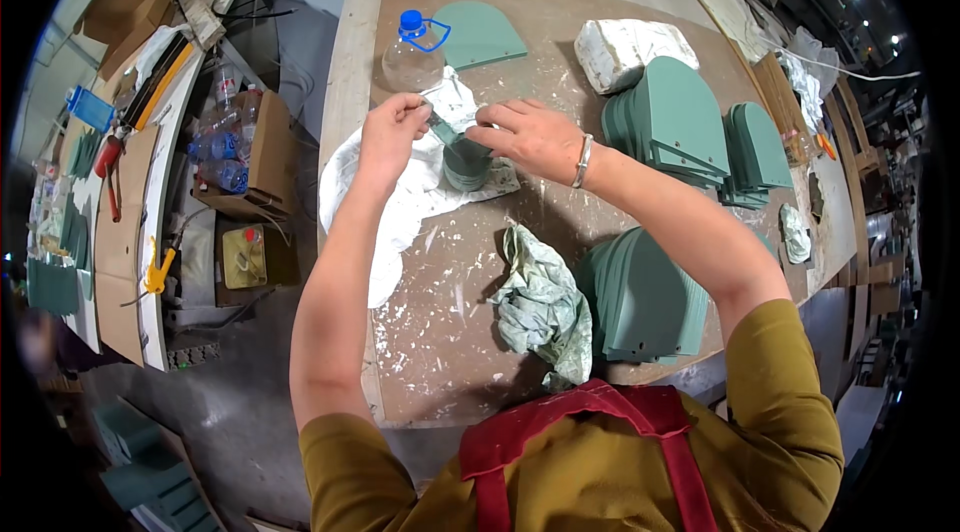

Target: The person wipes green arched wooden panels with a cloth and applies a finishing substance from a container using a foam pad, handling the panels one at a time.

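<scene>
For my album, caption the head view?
Left hand and right hand handle a small green piece near stacked green panels.

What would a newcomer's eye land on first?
Probably the arched green stacks right of centre on the table. Then the blue-capped clear jug at its far left, and the crumpled cloth near its front edge. Centrally, the left hand pinches a green piece, the right hand beside it.

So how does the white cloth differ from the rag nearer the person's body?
The white cloth is loosely spread, while the rag is bunched into a heap. The white cloth looks mostly white; the rag has greenish stains. The white cloth covers more table than the rag does. Both are creased.
</scene>
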A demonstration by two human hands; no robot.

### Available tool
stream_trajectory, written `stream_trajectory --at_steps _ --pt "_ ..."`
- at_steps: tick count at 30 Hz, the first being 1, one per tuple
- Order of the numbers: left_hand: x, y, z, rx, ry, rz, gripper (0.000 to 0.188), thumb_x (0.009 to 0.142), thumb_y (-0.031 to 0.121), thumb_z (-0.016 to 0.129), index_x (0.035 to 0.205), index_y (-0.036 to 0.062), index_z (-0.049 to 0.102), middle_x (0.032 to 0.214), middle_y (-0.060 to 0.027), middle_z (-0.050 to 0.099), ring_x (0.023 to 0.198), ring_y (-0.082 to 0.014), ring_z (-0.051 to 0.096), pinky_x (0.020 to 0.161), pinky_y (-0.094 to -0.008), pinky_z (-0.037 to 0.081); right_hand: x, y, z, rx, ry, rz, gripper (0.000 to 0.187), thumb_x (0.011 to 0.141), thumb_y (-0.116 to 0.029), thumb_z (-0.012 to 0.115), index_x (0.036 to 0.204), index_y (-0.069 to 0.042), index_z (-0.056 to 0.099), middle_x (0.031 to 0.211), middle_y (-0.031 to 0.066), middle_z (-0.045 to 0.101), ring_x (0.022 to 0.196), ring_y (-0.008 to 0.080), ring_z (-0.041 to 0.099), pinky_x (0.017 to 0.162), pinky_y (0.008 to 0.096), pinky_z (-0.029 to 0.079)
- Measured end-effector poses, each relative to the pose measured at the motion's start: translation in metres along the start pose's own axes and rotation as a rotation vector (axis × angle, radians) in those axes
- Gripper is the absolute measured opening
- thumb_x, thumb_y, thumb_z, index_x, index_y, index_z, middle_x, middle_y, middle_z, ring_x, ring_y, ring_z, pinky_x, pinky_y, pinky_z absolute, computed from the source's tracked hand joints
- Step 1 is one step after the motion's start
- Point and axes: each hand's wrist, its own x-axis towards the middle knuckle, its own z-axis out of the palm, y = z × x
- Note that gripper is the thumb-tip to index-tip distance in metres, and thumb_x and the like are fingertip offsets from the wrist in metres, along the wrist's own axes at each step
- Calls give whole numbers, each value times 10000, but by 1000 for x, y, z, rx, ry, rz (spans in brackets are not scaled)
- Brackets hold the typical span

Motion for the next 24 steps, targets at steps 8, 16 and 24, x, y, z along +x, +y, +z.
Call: stream_trajectory --at_steps 8,16,24 --pt "5 -4 -1 -13 5 -31 123 927 83 642 987 -23 661 805 -21 649 722 -86 575 680 -249 475 0 1 2 13 1 -60 437 776 -138 678 1202 -166 586 1169 27 581 1057 205 605 875 349 490" --pt "-6 -2 2 184 88 149 131 914 71 651 990 -35 645 820 -51 656 743 -110 602 694 -264 481 -16 18 1 1291 -133 1025 248 978 -245 605 1105 -38 657 920 38 652 854 175 650 752 321 526" --pt "-30 24 37 395 123 493 117 860 43 673 959 -6 633 896 -141 641 768 -305 632 701 -362 501 -3 -5 9 1257 -107 1102 341 1003 -280 574 1180 1 649 907 34 663 788 119 619 740 283 524"
